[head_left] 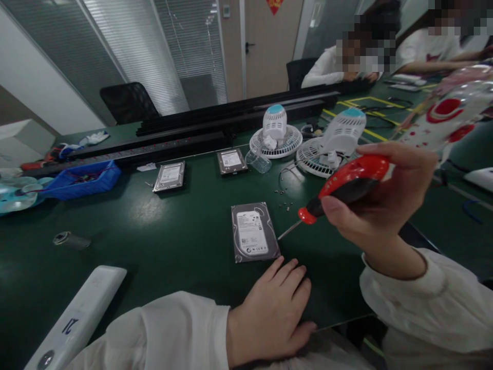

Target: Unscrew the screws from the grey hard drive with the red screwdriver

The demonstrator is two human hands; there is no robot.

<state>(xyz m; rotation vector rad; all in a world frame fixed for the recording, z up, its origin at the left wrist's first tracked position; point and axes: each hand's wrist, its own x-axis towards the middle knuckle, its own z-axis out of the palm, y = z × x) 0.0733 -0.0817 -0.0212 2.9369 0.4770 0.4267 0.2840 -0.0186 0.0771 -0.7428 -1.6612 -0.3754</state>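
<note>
1. The tip of the screwdriver (352,177) ends at the right edge of the nearest hard drive (252,234); I cannot tell whether they touch.
2. The lower left of the frame cuts off a white device (80,313) marked 21. A red-spotted clear object (442,115) at the right is blurred, and the contents of the blue tray (88,187) are unclear.
3. Three hard drives lie on the green table (173,241): the nearest in front of the person, two farther back. Two white fans (276,128) stand behind; the loose screws (281,191) are too small to count.
4. The right hand (396,198) has its fingers clamped around the screwdriver handle.
5. The left hand (275,308) lies palm down, fingers slightly apart, fingertips at the nearest hard drive's lower right corner; contact is unclear.
</note>
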